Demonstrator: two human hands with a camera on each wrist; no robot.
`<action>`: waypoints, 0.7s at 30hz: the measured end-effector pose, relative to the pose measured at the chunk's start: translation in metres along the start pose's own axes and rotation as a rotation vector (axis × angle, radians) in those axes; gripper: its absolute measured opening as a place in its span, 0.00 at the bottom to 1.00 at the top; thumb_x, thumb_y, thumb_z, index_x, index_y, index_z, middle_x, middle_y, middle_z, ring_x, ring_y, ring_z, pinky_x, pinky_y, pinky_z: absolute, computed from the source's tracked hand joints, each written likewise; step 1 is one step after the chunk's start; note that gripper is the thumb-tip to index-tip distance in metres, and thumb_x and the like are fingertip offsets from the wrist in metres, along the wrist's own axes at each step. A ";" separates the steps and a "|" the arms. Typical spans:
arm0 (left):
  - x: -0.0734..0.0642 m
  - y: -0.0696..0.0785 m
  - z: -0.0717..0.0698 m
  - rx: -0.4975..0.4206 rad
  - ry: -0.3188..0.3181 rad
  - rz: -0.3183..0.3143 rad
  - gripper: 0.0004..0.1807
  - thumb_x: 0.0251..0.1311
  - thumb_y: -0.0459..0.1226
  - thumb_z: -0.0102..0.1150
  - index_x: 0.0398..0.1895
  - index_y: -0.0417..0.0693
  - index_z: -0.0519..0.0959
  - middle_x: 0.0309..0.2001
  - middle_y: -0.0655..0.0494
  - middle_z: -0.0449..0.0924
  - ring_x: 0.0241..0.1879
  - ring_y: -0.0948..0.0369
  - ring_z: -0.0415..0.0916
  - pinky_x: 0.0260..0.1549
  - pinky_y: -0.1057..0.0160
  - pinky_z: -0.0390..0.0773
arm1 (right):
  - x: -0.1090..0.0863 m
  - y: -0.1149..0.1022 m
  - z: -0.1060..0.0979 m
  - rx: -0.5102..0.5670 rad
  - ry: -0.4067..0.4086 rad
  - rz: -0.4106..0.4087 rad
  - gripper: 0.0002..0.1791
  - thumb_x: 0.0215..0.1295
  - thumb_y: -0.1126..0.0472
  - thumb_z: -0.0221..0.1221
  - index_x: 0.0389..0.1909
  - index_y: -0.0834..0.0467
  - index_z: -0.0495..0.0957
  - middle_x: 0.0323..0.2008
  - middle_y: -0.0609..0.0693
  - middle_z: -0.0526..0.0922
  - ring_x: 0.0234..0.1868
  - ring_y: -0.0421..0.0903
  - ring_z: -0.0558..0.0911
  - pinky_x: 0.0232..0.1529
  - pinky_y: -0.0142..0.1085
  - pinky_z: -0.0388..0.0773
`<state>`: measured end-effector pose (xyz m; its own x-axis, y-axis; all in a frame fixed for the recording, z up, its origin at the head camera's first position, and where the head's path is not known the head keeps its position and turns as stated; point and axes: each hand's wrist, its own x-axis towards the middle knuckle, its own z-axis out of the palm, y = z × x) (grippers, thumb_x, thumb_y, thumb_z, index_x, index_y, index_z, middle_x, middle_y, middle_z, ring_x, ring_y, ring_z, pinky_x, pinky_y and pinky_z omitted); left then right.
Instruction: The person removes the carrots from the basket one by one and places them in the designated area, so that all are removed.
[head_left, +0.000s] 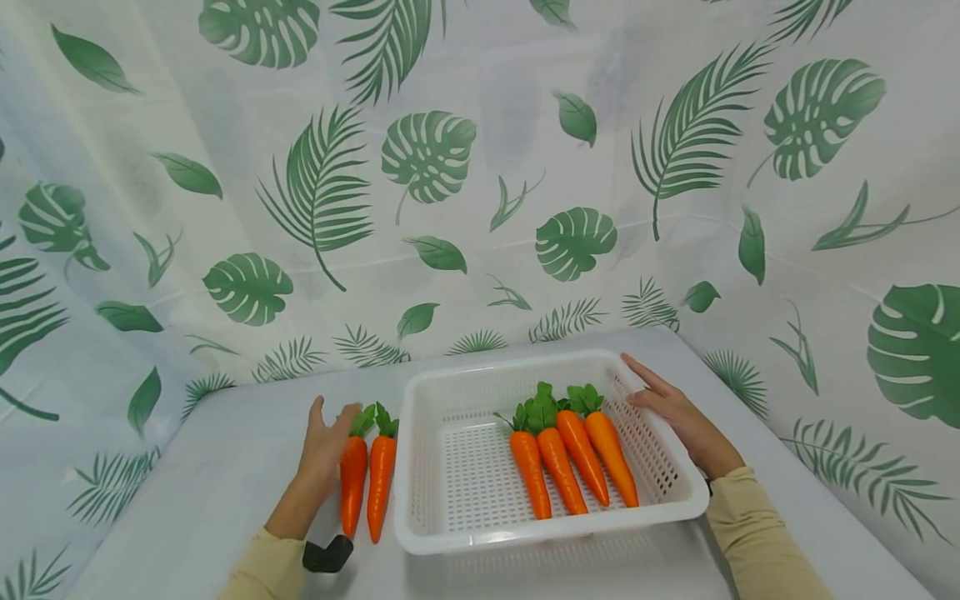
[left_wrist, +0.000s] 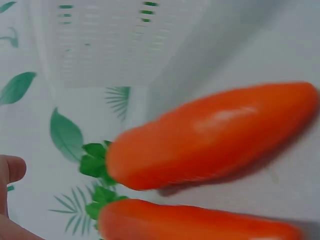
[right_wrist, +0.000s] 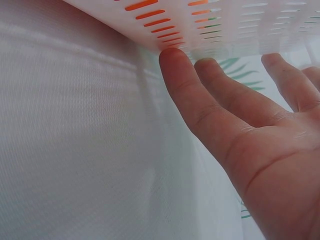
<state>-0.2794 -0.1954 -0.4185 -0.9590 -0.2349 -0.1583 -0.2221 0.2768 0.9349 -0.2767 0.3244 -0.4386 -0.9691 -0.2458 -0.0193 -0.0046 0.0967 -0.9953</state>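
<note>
My left hand [head_left: 324, 446] is beside two orange carrots with leafy green tops, to the left of a white plastic basket [head_left: 450, 543]. It lies nearest the left carrot [head_left: 352, 483]; the other carrot [head_left: 382, 483] sits between that one and the basket. In the left wrist view, fingers [left_wrist: 14, 169] show at the left edge, apart from the large near carrot [left_wrist: 215, 132]. My right hand [head_left: 686, 425] rests at the basket's right rim. The right wrist view shows its extended fingers [right_wrist: 182, 82] touching the basket's slotted outer wall [right_wrist: 225, 30].
Several carrots [head_left: 564, 467] lie side by side in the right half of the basket, leaves toward the back. A white-covered table [head_left: 247, 442] bears everything. Leaf-printed white sheets [head_left: 495, 167] hang behind and along both sides.
</note>
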 end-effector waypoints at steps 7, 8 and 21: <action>0.006 0.037 -0.017 -0.278 0.032 0.014 0.51 0.79 0.56 0.48 0.88 0.60 0.25 0.87 0.52 0.24 0.85 0.46 0.28 0.79 0.35 0.37 | 0.000 -0.001 0.001 0.008 -0.007 -0.002 0.41 0.84 0.53 0.51 0.89 0.40 0.41 0.83 0.65 0.52 0.71 0.68 0.71 0.60 0.61 0.81; 0.006 0.044 -0.019 -0.327 0.023 0.018 0.50 0.80 0.56 0.47 0.87 0.62 0.24 0.87 0.55 0.22 0.85 0.49 0.24 0.79 0.36 0.35 | 0.000 -0.001 0.001 0.006 -0.007 -0.002 0.41 0.84 0.53 0.51 0.89 0.40 0.41 0.83 0.65 0.52 0.71 0.69 0.71 0.60 0.61 0.81; -0.033 0.124 0.022 -0.742 -0.247 0.024 0.43 0.83 0.50 0.43 0.89 0.64 0.32 0.86 0.48 0.18 0.85 0.51 0.19 0.80 0.43 0.30 | -0.002 0.000 0.001 -0.006 0.003 -0.011 0.41 0.84 0.52 0.51 0.89 0.39 0.42 0.84 0.64 0.52 0.73 0.72 0.68 0.59 0.62 0.81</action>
<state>-0.2792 -0.1325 -0.3046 -0.9927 0.0020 -0.1203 -0.1091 -0.4370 0.8928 -0.2745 0.3236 -0.4386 -0.9696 -0.2444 -0.0085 -0.0165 0.1001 -0.9948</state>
